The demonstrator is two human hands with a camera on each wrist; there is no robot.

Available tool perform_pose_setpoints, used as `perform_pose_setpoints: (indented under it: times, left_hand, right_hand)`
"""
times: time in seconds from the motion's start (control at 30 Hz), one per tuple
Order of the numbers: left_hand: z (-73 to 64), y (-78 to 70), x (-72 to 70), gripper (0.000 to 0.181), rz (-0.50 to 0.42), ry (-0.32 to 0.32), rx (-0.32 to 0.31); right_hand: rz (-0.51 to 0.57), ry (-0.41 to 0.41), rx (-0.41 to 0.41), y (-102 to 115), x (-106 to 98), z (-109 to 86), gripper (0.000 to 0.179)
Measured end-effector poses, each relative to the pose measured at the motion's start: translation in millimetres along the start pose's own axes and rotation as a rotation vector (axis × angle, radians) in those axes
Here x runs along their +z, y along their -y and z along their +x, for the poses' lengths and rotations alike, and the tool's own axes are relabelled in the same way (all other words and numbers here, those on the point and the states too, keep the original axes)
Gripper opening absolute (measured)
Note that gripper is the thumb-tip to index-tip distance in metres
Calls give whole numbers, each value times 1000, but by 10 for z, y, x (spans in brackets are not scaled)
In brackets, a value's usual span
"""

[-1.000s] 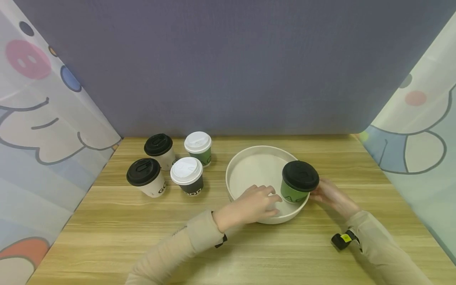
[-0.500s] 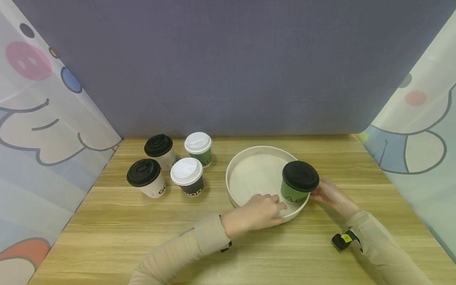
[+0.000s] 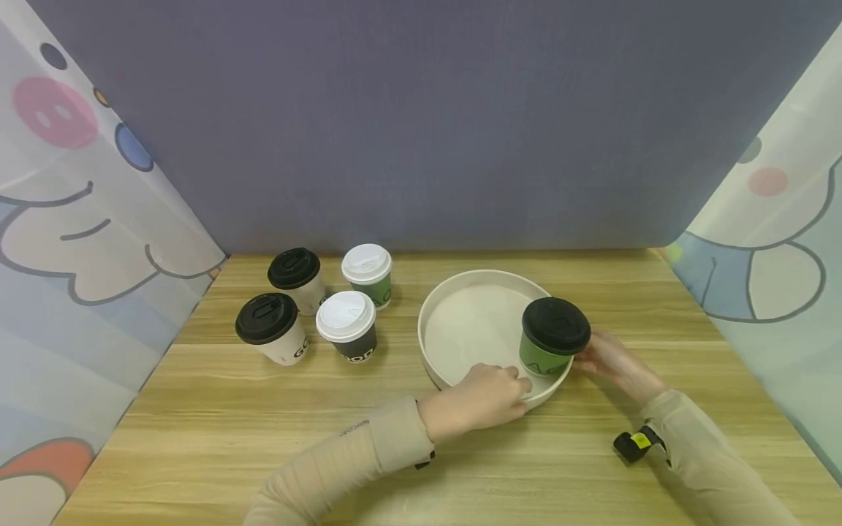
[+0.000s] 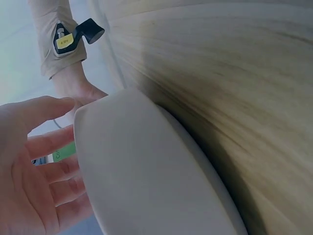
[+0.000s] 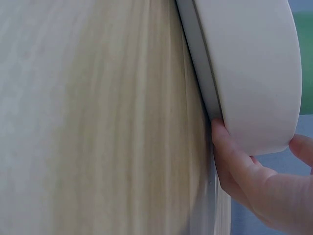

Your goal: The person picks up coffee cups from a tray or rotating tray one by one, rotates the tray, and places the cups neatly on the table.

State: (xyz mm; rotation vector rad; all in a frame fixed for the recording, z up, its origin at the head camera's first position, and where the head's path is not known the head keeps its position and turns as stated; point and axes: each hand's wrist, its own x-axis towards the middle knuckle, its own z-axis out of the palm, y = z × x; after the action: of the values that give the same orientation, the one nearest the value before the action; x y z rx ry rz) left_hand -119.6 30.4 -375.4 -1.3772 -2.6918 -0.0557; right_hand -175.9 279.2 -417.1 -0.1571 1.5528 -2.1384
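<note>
A round cream tray (image 3: 463,329) sits on the wooden table, holding one green paper coffee cup (image 3: 544,358) with a black lid near its right edge. At the tray's front rim is my left hand (image 3: 483,397); its fingers reach over the rim to the inside. In the left wrist view the thumb stands apart from the fingers, outside the tray wall (image 4: 142,161). On the right side, my right hand (image 3: 612,363) grips the tray, with fingers low along the wall (image 5: 259,73) and thumb at the upper rim.
Left of the tray stand several lidded cups: a white cup with black lid (image 3: 268,325), another behind it (image 3: 296,277), a dark cup with white lid (image 3: 347,325) and a green cup with white lid (image 3: 368,274). A grey panel (image 3: 421,131) rises behind the table.
My left hand has moved back from above the tray's inside to its front rim, slightly down and to the right. The right hand, tray and cups have stayed put.
</note>
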Motion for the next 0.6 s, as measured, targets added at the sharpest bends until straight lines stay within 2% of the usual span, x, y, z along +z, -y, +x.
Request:
perform_pose_setpoints:
  times: [0.37,0.6]
  left_hand:
    - [21,-40,25,10,44,30,-4]
    - [27,-58,31,11,60,47,-6]
  right_hand:
    - [-82,-12,-2,-22,-32,7,26]
    - [-79,2,-8,-23,-38,12,26]
